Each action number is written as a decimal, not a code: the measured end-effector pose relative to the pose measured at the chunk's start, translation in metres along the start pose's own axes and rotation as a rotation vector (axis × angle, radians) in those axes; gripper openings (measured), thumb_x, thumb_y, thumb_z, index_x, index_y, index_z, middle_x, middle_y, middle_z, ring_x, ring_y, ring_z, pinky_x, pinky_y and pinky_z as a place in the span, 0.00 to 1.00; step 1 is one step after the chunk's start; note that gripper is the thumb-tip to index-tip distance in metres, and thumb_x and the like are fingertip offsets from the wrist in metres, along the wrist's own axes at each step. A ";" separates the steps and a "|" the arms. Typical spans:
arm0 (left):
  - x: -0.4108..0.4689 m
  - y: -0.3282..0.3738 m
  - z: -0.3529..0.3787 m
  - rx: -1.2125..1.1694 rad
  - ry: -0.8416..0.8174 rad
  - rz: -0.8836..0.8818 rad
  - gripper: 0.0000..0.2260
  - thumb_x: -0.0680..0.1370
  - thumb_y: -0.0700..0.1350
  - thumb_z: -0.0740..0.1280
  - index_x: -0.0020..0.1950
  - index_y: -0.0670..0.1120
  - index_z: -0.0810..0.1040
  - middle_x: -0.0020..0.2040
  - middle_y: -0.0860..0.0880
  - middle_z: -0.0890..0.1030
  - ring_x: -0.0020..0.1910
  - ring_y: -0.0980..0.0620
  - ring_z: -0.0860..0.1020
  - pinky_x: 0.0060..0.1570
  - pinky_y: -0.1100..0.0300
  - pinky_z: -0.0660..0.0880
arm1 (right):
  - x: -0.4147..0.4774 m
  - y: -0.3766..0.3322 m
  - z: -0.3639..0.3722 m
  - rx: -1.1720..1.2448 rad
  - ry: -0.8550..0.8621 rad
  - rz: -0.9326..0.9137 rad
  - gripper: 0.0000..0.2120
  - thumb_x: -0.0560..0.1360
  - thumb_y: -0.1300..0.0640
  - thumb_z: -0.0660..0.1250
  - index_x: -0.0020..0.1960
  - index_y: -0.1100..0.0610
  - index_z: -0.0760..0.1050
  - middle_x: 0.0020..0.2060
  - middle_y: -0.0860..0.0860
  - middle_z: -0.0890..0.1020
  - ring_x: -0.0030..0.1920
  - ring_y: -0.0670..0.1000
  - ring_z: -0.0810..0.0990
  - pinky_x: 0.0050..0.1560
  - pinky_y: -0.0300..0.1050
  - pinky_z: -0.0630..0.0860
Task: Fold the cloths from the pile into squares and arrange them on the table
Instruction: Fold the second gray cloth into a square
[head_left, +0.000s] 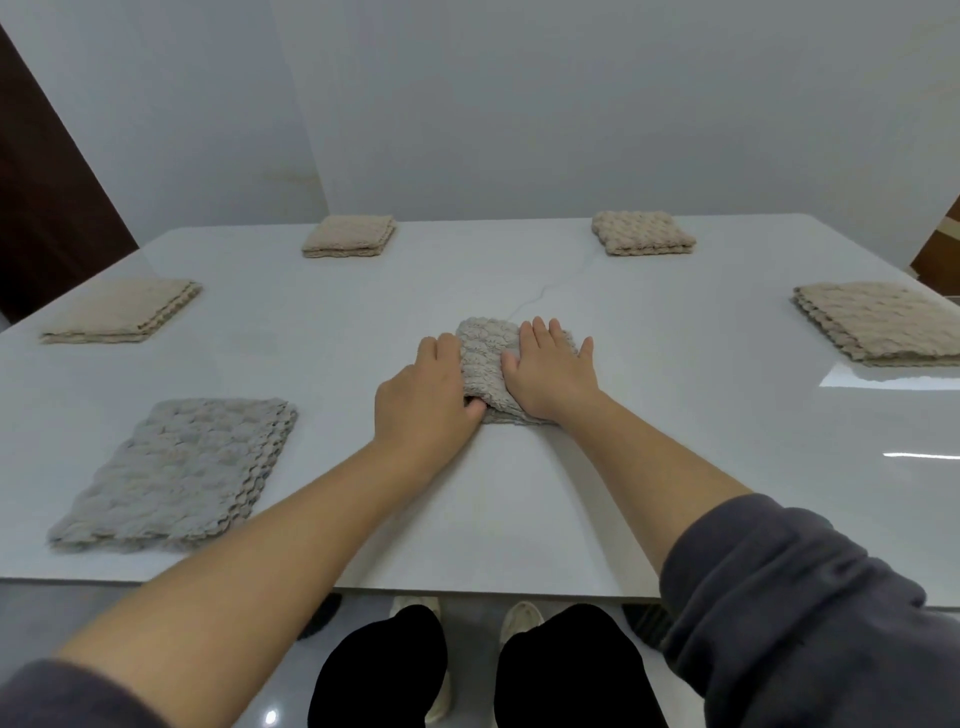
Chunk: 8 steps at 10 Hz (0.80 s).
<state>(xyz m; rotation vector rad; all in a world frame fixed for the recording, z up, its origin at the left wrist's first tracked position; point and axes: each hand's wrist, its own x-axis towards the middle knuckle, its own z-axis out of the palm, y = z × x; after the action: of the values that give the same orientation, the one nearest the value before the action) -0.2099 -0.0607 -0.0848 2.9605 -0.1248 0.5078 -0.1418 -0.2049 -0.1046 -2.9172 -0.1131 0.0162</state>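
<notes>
A grey textured cloth (483, 358), folded small, lies near the middle of the white table (675, 467). My left hand (423, 400) is at its left edge, with the thumb tucked under the near fold and the fingers over the top. My right hand (548, 371) lies flat on the cloth's right half with straight, spread fingers. Around the table lie folded cloths: a grey one (176, 473) at the near left, and beige ones at the left (119, 312), far left (349, 236), far right (641, 233) and right (883, 322).
The table's near edge (467, 590) runs just above my knees and shoes. White walls stand behind the table, with a dark door (47, 208) at the left. No pile of loose cloths is in view.
</notes>
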 end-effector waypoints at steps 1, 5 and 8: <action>0.006 0.010 0.005 -0.024 -0.013 -0.057 0.16 0.75 0.48 0.63 0.59 0.45 0.65 0.53 0.48 0.72 0.35 0.47 0.69 0.33 0.55 0.63 | 0.000 0.000 0.000 0.001 -0.005 0.000 0.29 0.83 0.47 0.42 0.80 0.59 0.46 0.80 0.52 0.48 0.79 0.53 0.43 0.75 0.64 0.41; 0.003 -0.025 0.009 -0.071 -0.082 0.256 0.28 0.77 0.44 0.60 0.77 0.47 0.57 0.73 0.50 0.65 0.67 0.48 0.69 0.57 0.52 0.71 | 0.001 0.004 -0.001 0.023 -0.030 -0.028 0.29 0.83 0.46 0.42 0.80 0.58 0.45 0.80 0.52 0.47 0.79 0.52 0.42 0.75 0.64 0.41; 0.012 -0.037 0.007 0.181 -0.376 0.482 0.28 0.82 0.49 0.49 0.80 0.46 0.42 0.80 0.50 0.42 0.78 0.56 0.43 0.76 0.54 0.45 | 0.000 0.005 -0.004 0.027 -0.065 -0.059 0.29 0.83 0.45 0.42 0.80 0.58 0.44 0.80 0.52 0.45 0.79 0.52 0.41 0.75 0.63 0.39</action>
<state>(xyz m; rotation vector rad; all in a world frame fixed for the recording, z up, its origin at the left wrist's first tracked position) -0.1930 -0.0259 -0.0917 3.1606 -0.8877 -0.0061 -0.1417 -0.2106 -0.1013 -2.8860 -0.2075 0.1019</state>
